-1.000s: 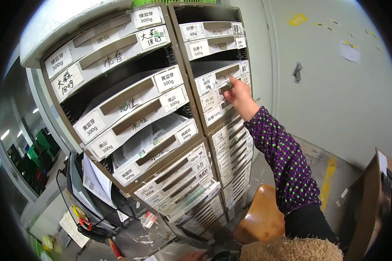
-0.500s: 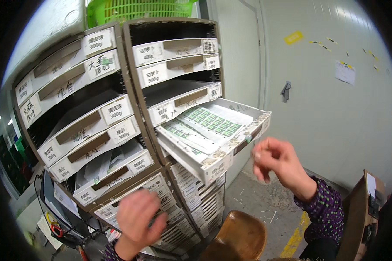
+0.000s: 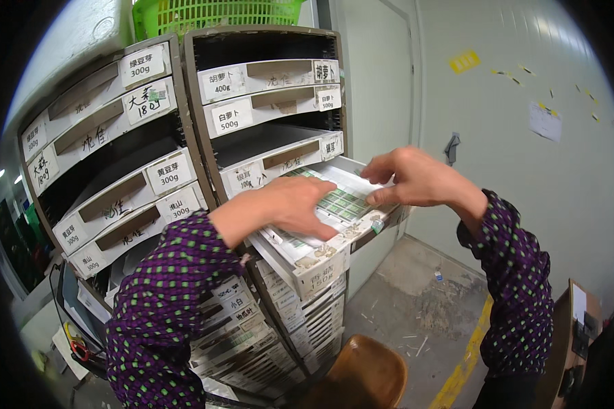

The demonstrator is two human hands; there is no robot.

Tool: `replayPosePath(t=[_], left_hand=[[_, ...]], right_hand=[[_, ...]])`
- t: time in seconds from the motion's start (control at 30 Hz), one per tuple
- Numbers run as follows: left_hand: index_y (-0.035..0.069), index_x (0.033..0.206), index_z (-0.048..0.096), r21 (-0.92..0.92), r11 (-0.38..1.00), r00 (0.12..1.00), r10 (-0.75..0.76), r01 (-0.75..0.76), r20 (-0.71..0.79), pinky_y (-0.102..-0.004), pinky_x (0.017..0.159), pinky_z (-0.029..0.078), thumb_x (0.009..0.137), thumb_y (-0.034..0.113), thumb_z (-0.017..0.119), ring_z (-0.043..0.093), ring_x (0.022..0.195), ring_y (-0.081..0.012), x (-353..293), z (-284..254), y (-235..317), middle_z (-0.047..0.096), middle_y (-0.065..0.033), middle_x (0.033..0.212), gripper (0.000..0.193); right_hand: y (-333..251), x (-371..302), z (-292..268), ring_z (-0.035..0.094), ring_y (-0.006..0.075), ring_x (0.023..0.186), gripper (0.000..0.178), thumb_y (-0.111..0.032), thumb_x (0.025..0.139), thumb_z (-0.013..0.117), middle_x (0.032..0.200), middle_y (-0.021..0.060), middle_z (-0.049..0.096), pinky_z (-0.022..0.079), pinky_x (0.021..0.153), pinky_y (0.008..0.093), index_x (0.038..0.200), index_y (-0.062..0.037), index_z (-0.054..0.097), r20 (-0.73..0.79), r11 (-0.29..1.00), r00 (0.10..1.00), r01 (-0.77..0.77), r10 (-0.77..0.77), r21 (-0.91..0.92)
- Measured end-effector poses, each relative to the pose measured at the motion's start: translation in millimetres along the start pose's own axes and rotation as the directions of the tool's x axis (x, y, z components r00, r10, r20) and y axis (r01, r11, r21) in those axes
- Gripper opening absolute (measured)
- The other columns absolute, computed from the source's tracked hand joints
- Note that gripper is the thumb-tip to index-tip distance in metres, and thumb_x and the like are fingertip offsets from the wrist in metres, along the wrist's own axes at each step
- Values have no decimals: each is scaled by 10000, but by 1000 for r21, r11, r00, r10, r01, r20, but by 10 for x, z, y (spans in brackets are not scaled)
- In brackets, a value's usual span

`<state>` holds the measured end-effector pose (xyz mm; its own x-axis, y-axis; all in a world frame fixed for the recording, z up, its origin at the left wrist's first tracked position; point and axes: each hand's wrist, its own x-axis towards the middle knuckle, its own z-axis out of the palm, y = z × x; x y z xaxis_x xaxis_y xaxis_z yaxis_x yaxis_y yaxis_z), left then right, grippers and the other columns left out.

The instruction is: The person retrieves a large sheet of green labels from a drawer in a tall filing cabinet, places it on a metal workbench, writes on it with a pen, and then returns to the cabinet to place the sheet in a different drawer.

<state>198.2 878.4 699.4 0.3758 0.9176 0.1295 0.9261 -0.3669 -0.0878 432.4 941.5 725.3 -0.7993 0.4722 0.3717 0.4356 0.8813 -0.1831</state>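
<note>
A white drawer (image 3: 320,264) stands pulled out from the right-hand cabinet. Inside it lie sheets of green-and-white labels (image 3: 345,202), several of them overlapping. My left hand (image 3: 295,204) reaches over the drawer's left part, its fingers stretched and thumb apart, low over the sheets. At the right end of the sheets, my right hand (image 3: 411,178) is curved with thumb and fingers spread. Neither hand has a sheet visibly gripped, and contact with the paper is hard to tell. Both hands cover parts of the sheets.
Label-fronted drawers fill the left cabinet (image 3: 187,129) and the right cabinet (image 3: 342,48). A green plastic basket (image 3: 218,17) sits on top. A brown stool (image 3: 368,371) stands below, a grey door (image 3: 382,75) behind, and a wooden desk (image 3: 566,341) at the far right.
Both hands have moved in over the open drawer: the left came up from below and to the right, the right up and slightly left. The head view has shifted slightly.
</note>
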Motion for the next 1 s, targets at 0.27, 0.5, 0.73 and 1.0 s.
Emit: replayPosePath(t=[0.27, 0.5, 0.73, 1.0], left_hand=[[-1, 1092, 625, 191, 982, 996, 18, -1, -86, -463, 824, 511, 832, 306, 578, 650, 916, -358, 142, 255, -421, 676, -175, 955, 405], [8, 1154, 614, -125, 991, 983, 17, -40, -184, -448, 858, 513, 770, 545, 636, 645, 961, -379, 59, 169, -332, 673, -229, 933, 661], [-2, 1206, 596, -267, 963, 964, -111, 43, -243, -422, 786, 532, 759, 544, 684, 672, 877, -355, 151, 163, -229, 682, -221, 943, 711], [-13, 877, 690, -374, 926, 781, -195, -53, -593, -435, 625, 500, 845, 189, 631, 629, 651, -388, 225, 284, -537, 621, -232, 681, 212]], right_hand=[[315, 566, 57, 679, 293, 927, 587, -347, 706, 808, 1000, 183, 703, 542, 789, 367, 1113, 49, 663, 479, 953, 857, -42, 188, -300], [474, 700, 287, 679, 274, 779, 527, -446, 759, 784, 852, 134, 721, 534, 732, 363, 1023, 5, 714, 394, 975, 913, -15, 103, -220], [374, 787, 358, 645, 137, 726, 280, -233, 858, 715, 769, 114, 679, 505, 611, 287, 973, 22, 709, 170, 970, 985, -56, 15, 239], [629, 622, 288, 623, 122, 756, 345, -154, 827, 739, 873, 45, 677, 507, 672, 255, 1116, -1, 629, 123, 894, 992, -76, 23, 441]])
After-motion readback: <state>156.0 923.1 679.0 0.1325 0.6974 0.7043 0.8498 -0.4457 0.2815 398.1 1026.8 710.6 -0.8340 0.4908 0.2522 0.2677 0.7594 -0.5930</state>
